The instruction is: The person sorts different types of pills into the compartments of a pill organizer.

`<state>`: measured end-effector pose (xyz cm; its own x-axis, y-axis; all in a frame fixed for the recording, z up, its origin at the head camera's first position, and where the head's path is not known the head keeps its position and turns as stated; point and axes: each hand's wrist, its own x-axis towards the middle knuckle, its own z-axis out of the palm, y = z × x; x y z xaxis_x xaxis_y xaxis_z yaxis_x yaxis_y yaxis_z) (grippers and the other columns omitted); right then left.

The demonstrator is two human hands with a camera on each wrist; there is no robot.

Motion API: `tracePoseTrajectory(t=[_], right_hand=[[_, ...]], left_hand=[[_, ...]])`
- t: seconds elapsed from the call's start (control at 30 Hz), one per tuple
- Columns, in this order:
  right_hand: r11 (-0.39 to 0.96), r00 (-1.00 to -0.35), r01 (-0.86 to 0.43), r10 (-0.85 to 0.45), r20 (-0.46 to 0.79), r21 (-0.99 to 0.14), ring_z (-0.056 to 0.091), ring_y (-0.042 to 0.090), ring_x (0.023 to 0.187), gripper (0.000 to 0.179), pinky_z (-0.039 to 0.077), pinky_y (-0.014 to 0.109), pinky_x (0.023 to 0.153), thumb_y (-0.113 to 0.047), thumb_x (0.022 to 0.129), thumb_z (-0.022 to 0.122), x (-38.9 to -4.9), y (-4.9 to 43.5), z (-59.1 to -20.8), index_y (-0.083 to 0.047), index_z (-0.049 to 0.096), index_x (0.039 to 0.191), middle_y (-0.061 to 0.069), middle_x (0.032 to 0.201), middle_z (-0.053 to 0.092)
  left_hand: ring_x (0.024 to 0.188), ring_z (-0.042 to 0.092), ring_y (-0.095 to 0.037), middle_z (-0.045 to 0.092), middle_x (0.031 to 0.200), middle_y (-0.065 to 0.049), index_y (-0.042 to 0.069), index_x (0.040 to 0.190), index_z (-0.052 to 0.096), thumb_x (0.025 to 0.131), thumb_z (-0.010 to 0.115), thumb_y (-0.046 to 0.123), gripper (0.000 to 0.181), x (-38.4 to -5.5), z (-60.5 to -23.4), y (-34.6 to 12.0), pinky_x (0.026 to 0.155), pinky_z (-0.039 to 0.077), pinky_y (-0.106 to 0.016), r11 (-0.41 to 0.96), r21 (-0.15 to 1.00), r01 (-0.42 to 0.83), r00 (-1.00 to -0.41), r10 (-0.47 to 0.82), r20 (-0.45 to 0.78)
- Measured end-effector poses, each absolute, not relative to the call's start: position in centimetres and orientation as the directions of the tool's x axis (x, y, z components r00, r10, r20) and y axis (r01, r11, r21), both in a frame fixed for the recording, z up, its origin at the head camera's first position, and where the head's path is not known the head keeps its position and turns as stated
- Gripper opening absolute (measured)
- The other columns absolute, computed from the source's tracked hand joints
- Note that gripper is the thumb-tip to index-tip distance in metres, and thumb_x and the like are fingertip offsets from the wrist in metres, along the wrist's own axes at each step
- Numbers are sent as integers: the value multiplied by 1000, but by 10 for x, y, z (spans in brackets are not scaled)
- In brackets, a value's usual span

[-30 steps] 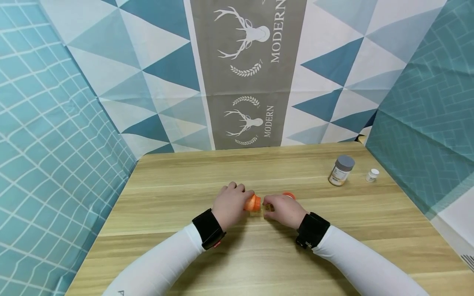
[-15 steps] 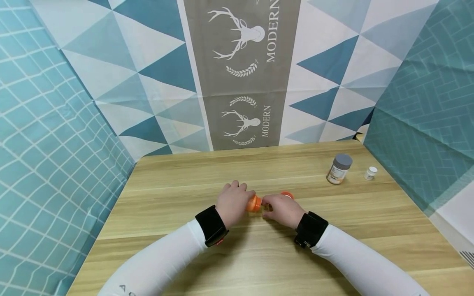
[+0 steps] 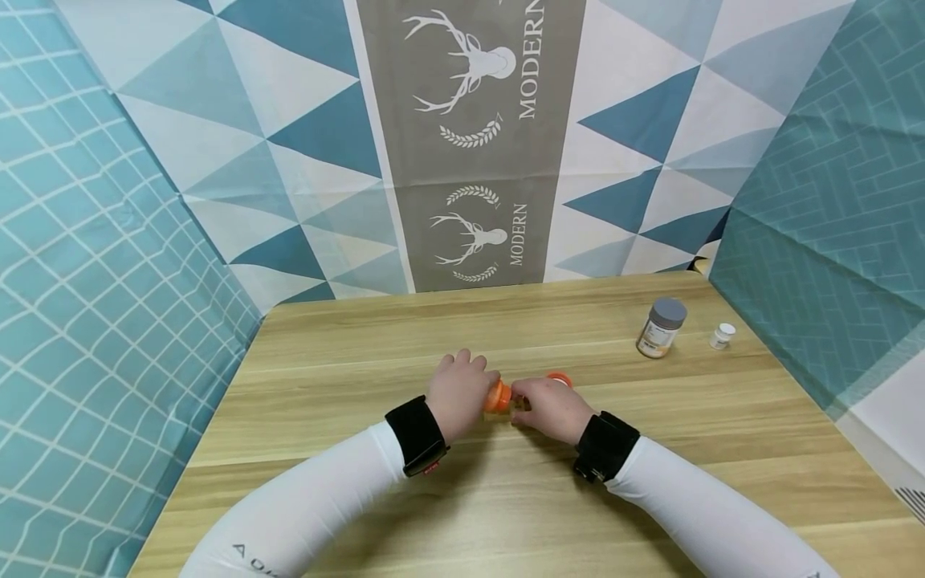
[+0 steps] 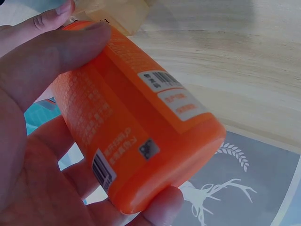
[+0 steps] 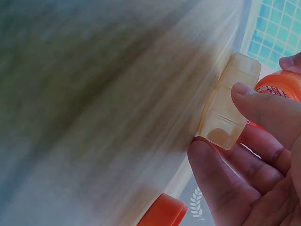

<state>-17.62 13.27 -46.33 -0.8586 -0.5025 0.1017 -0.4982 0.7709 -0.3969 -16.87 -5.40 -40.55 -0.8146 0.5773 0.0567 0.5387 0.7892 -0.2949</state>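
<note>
Orange bottle (image 4: 136, 113), tipped above the worktop (image 3: 361, 353), I log in the curled grip of the left hand (image 3: 458, 393), mouth (image 5: 275, 89) beside the translucent case (image 5: 223, 104) the right hand (image 3: 555, 408) pinches between thumb and fingers.

In the head view, the white-sleeved left forearm (image 3: 318, 494) extended from 7 o'clock, the right forearm (image 3: 711, 510) from 4 o'clock. The left hand (image 3: 459, 395) pointed toward 1 o'clock, fingers (image 4: 165, 203) curled in a wrapping grip. The right hand (image 3: 558, 409) pointed toward 10 o'clock, its thumb (image 5: 268, 109) opposing the fingers in a pinch. Both hands were near each other.
</note>
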Motion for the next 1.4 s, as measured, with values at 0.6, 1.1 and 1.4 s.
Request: tracePoseTrajectory(t=[0.6, 1.1, 1.4], right_hand=[[657, -737, -660, -659, 147, -365, 52, 6, 71, 22, 46, 27, 66, -15, 89, 75, -178, 149, -462, -13, 66, 109, -8, 85, 61], [618, -651, -757, -740, 169, -210, 65, 16, 102, 35, 53, 34, 85, -11, 90, 72, -179, 153, -470, -14, 64, 124, 3, 112, 65], [607, -635, -771, -752, 175, -193, 64, 15, 96, 31, 54, 32, 82, -7, 88, 72, -177, 151, -469, -14, 64, 117, 1, 108, 63]], left_hand=[[94, 54, -24, 64, 104, -1, 28, 116, 71, 81, 77, 19, 37, -172, -401, -58, 81, 48, -38, 795, -279, 539, -823, 568, 29], [92, 54, -23, 65, 103, -1, 27, 115, 70, 79, 80, 21, 38, -173, -402, -60, 79, 48, -38, 805, -252, 537, -829, 559, 22], [93, 54, -24, 65, 103, -1, 27, 115, 71, 81, 78, 19, 36, -173, -403, -60, 79, 47, -38, 805, -252, 538, -826, 562, 32]])
